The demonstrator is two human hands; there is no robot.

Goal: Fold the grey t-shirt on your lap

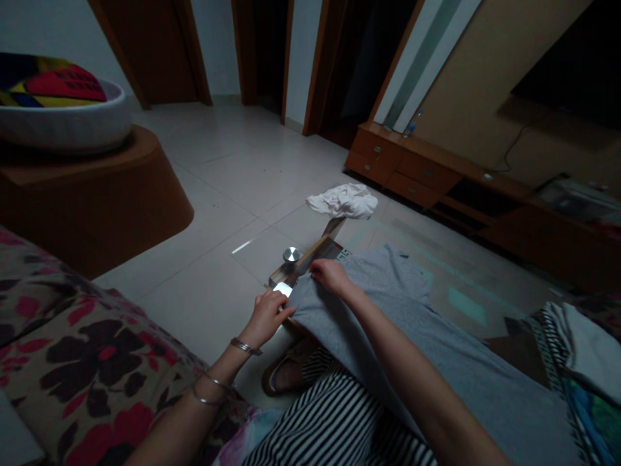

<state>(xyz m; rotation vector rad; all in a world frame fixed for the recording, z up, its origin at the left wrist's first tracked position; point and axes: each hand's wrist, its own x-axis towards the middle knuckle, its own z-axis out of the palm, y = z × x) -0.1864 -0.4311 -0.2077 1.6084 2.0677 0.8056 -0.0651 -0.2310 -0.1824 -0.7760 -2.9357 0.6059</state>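
Note:
A grey garment [412,323] lies spread over a glass table [466,285] and down onto my lap. My left hand [266,317], with bracelets on the wrist, pinches the garment's near-left edge at the table corner. My right hand [330,275] grips the same edge a little farther along, pressing it to the tabletop. A crumpled white cloth [343,200] sits at the table's far corner, beyond both hands.
A floral sofa cushion [72,349] is at my left. Folded striped and white clothes [577,353] lie at the right. A wooden TV cabinet [436,171] runs along the far wall. A round brown stand [87,188] holds a white basin. Tiled floor [233,162] lies ahead.

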